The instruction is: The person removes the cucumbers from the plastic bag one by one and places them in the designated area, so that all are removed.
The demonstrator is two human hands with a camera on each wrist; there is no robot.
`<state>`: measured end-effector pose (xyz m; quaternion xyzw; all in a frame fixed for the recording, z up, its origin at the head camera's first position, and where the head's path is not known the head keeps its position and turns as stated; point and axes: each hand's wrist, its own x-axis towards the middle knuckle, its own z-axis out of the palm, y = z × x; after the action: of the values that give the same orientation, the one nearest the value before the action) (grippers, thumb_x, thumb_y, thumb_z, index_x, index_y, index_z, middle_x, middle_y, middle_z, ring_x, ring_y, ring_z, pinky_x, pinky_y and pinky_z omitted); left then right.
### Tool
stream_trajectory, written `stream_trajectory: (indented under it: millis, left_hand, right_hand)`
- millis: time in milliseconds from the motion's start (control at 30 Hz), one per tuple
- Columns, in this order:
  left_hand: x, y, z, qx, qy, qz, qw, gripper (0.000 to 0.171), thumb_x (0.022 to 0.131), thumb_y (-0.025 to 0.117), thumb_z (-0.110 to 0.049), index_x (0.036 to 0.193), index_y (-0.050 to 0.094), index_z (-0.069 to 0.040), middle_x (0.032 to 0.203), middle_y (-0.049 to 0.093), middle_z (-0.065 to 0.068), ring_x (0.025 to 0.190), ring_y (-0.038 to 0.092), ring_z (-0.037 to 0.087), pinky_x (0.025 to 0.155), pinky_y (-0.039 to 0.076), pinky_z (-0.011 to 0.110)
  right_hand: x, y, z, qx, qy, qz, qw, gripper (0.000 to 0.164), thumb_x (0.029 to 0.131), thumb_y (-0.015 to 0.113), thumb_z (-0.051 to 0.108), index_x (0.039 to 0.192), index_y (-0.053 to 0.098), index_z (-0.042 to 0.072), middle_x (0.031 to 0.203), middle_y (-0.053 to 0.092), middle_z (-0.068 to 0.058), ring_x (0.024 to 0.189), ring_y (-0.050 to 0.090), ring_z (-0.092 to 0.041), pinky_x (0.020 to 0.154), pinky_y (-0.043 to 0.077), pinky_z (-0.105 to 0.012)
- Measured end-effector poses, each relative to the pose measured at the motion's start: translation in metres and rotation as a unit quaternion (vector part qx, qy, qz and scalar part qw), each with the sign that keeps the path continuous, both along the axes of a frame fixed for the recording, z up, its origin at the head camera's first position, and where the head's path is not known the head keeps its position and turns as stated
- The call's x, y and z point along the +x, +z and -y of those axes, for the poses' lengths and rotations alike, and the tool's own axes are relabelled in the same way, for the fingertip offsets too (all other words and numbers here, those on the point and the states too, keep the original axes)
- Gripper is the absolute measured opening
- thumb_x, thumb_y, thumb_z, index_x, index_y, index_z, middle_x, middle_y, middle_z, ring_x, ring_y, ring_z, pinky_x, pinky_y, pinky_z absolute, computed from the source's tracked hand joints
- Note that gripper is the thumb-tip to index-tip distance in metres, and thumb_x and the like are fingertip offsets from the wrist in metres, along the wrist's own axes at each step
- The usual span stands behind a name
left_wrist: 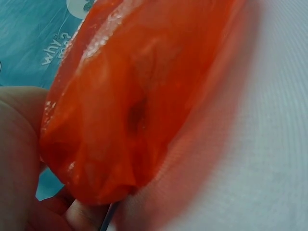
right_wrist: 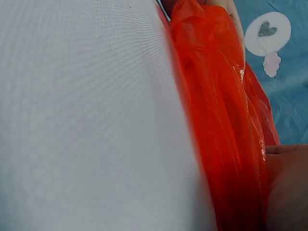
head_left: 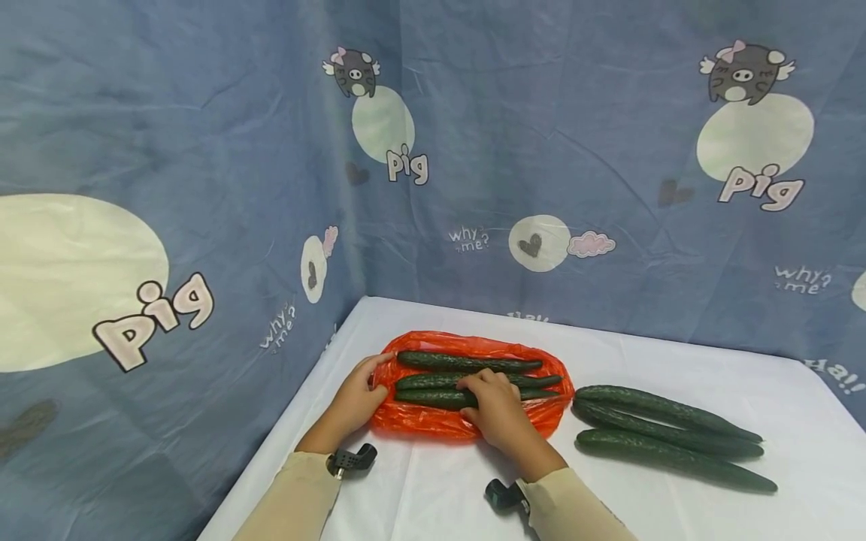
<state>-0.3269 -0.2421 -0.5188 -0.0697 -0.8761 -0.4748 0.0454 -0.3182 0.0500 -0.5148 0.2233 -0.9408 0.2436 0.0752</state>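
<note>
Your right hand (head_left: 499, 412) grips the nearest cucumber (head_left: 428, 398), its fingers bent over the far side and the thumb on the near side. In the right wrist view the bag's wall hides your fingertips. Your left hand (head_left: 357, 394) holds the left end of the red plastic bag (head_left: 426, 429), with the forefinger along the rim and the thumb below it. From your left wrist camera, that end of the bag bulges against your hand, with fingers showing beneath it.

The nearest cucumber lies inside the bag, beside the middle cucumber (head_left: 433, 382), and the back cucumber (head_left: 467, 362) lies along the far wall. All three run lengthwise, and the bag's red rim spreads around them.

Just beyond the bag's right end, three loose cucumbers (head_left: 666, 451) rest at a slant on the white table (head_left: 419, 496). The two farther ones touch near their left ends; the third lies closer to you.

You wear beige sleeves (head_left: 301, 492), with a small black camera (head_left: 355, 458) at each wrist. Around the table hangs a blue curtain (head_left: 473, 113) printed with pigs, pale ovals and lettering.
</note>
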Motion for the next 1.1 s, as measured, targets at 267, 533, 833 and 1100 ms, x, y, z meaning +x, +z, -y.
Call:
stream_trajectory:
  millis: [267, 533, 833, 1100]
  left_hand:
    - [0.000, 0.000, -0.001, 0.000, -0.005, -0.008, 1.0000, 0.065, 0.090, 0.056, 0.002, 0.153, 0.052, -0.014, 0.158, 0.046, 0.013, 0.150, 0.041, 0.033, 0.121, 0.038, 0.056]
    - [0.000, 0.000, -0.002, -0.004, -0.003, -0.005, 1.0000, 0.064, 0.091, 0.056, 0.001, 0.153, 0.052, -0.015, 0.157, 0.047, 0.011, 0.149, 0.042, 0.034, 0.121, 0.037, 0.057]
    - [-0.002, -0.001, -0.001, -0.005, -0.006, -0.009, 0.9999, 0.065, 0.091, 0.055, 0.001, 0.153, 0.052, -0.015, 0.157, 0.047, 0.011, 0.149, 0.042, 0.033, 0.121, 0.038, 0.056]
    - [-0.002, -0.001, -0.002, -0.004, -0.004, -0.007, 1.0000, 0.065, 0.091, 0.056, 0.001, 0.153, 0.052, -0.016, 0.157, 0.047, 0.011, 0.148, 0.044, 0.034, 0.120, 0.039, 0.057]
  right_hand:
    - [0.001, -0.003, -0.004, -0.005, 0.020, -0.032, 0.999, 0.041, 0.087, 0.085, 0.025, 0.127, 0.072, 0.025, 0.117, 0.064, 0.004, 0.111, 0.055, -0.023, 0.093, 0.043, -0.045]
    - [0.000, -0.002, -0.008, -0.026, 0.038, -0.078, 0.996, 0.042, 0.086, 0.085, 0.022, 0.127, 0.074, 0.024, 0.118, 0.065, 0.003, 0.109, 0.055, -0.023, 0.093, 0.044, -0.046]
    - [-0.002, 0.002, -0.013, -0.015, 0.056, -0.119, 0.991, 0.042, 0.086, 0.086, 0.021, 0.126, 0.074, 0.024, 0.118, 0.065, 0.003, 0.110, 0.056, -0.024, 0.093, 0.045, -0.046]
    - [0.000, 0.007, -0.014, -0.007, 0.062, -0.156, 0.986, 0.042, 0.086, 0.086, 0.021, 0.126, 0.075, 0.025, 0.116, 0.065, 0.003, 0.106, 0.057, -0.022, 0.090, 0.047, -0.044]
